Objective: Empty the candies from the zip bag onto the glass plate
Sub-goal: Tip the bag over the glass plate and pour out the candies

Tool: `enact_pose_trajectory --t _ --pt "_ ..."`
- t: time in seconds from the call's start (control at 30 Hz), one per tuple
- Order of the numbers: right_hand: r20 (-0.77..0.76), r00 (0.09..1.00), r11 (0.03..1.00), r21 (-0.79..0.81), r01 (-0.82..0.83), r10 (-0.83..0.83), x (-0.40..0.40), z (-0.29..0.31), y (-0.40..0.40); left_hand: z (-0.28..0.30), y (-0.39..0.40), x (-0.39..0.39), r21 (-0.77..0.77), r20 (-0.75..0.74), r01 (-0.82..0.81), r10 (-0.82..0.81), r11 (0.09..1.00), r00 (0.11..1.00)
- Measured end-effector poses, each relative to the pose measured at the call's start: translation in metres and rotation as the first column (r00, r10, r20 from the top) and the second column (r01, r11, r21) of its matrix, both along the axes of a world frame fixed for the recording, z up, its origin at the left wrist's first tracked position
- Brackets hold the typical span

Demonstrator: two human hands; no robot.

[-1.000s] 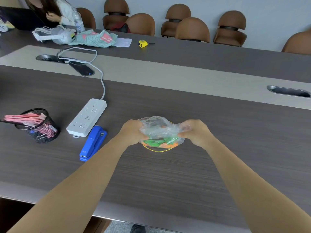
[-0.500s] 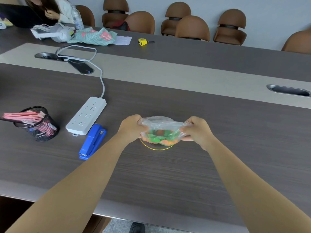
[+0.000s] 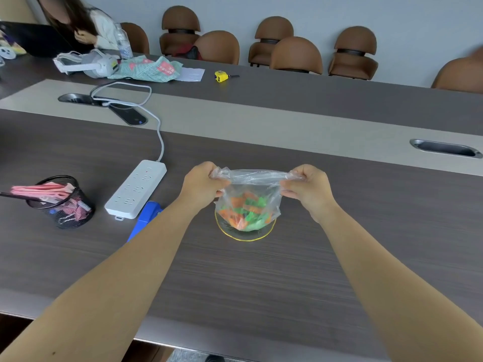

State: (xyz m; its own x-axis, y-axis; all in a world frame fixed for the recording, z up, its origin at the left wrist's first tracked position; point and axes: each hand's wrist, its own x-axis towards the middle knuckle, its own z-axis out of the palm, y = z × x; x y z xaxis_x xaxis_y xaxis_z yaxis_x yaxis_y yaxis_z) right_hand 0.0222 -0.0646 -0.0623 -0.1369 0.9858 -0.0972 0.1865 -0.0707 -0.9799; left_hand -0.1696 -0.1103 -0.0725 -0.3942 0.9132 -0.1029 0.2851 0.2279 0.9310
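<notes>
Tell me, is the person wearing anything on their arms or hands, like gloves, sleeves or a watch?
Nothing shows. Both forearms are bare from the bottom edge of the picture up to the wrists, with no sleeve in view. The left hand and the right hand have no gloves, and no watch, bracelet or ring can be seen. The upper arms lie outside the picture, so any short sleeve there cannot be told.

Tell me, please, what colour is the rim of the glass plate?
Yellow: the glass plate has a thin yellow rim, seen best in the head view.

Left side: I see a blue stapler (image 3: pixel 146 218), white power strip (image 3: pixel 136 189) and black mesh cup (image 3: pixel 65 205) crowding the dark wooden table (image 3: pixel 261 278).
Right side: I see bare tabletop.
</notes>
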Motion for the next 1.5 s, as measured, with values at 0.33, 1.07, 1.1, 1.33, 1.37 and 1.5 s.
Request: enact_pose_trajectory --t 0.33,1.07,1.1,1.33,1.37,1.5 --pt "-0.021 1.0 0.997 0.069 -0.018 0.02 -0.001 0.013 0.002 0.012 0.003 -0.005 0.042 -0.01 0.035 -0.035 0.998 0.999" --pt "0.004 0.999 0.972 0.231 0.036 -0.038 0.006 0.037 0.002 0.037 0.007 0.001 0.187 -0.251 0.076 -0.027 0.979 0.968" --pt "0.005 0.999 0.971 0.235 0.032 -0.034 0.009 0.039 0.0 0.039 0.006 0.002 0.194 -0.253 0.084 -0.033 0.977 0.967" --pt "0.024 0.999 0.961 0.275 0.03 -0.038 0.037 0.046 -0.012 0.048 -0.004 0.027 0.245 -0.295 0.109 -0.033 0.963 0.955" --pt "0.045 0.998 0.958 0.285 0.034 -0.048 0.044 0.045 -0.015 0.047 -0.007 0.035 0.253 -0.308 0.126 -0.044 0.959 0.95" --pt "0.116 0.989 0.964 0.261 0.06 -0.093 0.09 0.031 -0.029 0.026 -0.014 0.073 0.263 -0.34 0.218 -0.121 0.94 0.933"
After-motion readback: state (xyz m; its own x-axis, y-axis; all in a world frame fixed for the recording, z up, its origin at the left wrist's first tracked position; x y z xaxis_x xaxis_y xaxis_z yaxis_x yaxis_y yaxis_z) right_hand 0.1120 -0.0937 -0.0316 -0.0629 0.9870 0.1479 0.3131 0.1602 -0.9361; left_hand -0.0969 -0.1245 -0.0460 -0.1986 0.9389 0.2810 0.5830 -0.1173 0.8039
